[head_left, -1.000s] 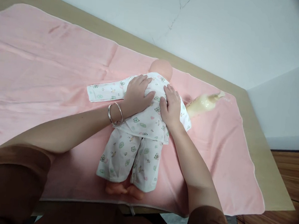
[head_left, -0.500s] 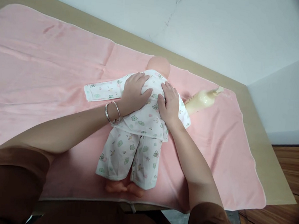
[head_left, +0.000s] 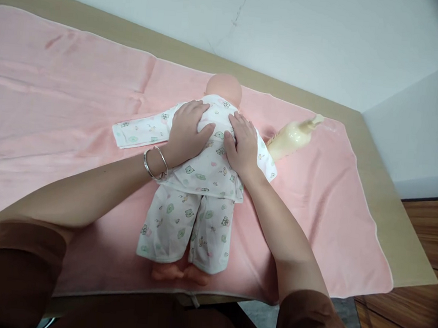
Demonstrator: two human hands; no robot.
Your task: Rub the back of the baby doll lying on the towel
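Pink towel (head_left: pixel 77 87) holds doll (head_left: pixel 203 173) (both hands flat on it).

Pink blanket (head_left: pixel 77 82), tan table (head_left: pixel 392 218), white wall (head_left: pixel 327 36). White doll outfit (head_left: pixel 197 192) with green/pink animal print. Peach doll head (head_left: pixel 224 87), pale yellow doll arm (head_left: pixel 291 135). Silver bangles (head_left: pixel 155 162), brown sleeves (head_left: pixel 13 269).
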